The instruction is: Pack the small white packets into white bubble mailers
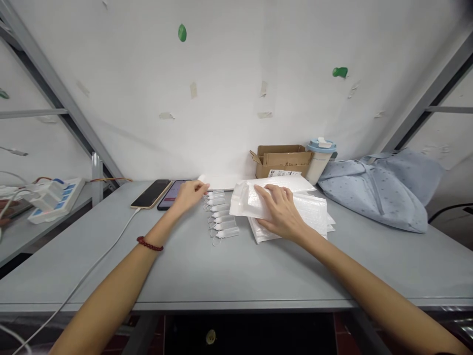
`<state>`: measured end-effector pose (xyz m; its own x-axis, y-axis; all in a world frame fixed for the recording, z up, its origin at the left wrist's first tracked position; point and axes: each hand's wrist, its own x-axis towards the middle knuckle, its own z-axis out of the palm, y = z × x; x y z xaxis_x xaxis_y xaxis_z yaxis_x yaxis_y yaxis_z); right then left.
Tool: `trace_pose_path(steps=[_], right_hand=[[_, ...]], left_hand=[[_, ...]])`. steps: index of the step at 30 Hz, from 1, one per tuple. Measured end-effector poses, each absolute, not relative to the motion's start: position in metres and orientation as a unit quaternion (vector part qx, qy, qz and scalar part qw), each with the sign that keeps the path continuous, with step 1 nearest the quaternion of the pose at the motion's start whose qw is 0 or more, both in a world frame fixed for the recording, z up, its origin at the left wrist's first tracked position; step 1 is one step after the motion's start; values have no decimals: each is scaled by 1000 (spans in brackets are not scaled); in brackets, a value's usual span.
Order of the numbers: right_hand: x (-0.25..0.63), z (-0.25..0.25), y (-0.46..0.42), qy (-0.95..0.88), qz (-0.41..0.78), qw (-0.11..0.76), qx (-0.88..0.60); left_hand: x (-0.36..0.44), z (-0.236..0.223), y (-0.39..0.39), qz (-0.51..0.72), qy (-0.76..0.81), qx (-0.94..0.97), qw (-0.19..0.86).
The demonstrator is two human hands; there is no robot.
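- Resting our right hand (281, 212) on white bubble mailers (312, 212), fingers apart
- We hold our left hand (189, 195) near capped tubes (229, 232); whether its fingertips meet, we cannot tell

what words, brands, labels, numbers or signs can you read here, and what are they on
No text here is clear enough to quote.
Cardboard box: handwriting on its side, too blurred to read.
Shipping label on that box: print too small.
Blue-lidded cup: faint line of print, too small.
Smartphone with lit screen: too small and partly covered.
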<state>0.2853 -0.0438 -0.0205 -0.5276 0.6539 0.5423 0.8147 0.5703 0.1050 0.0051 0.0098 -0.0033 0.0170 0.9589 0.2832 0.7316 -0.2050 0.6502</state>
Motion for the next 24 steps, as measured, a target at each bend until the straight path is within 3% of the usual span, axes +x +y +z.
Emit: trace_pose_path(steps=[3,10,24], right_hand=[[287,-20,-42,-854,-171,229,-435],[286,-22,-41,-855,-159,236,-434],[285,-24,-40,-856,-151,222,-441]], left_hand=[[-16,-15,26,302,640,700,98],[-26,-36,39,252,622,729,131],[-25,-32,39,328,612,704,149]])
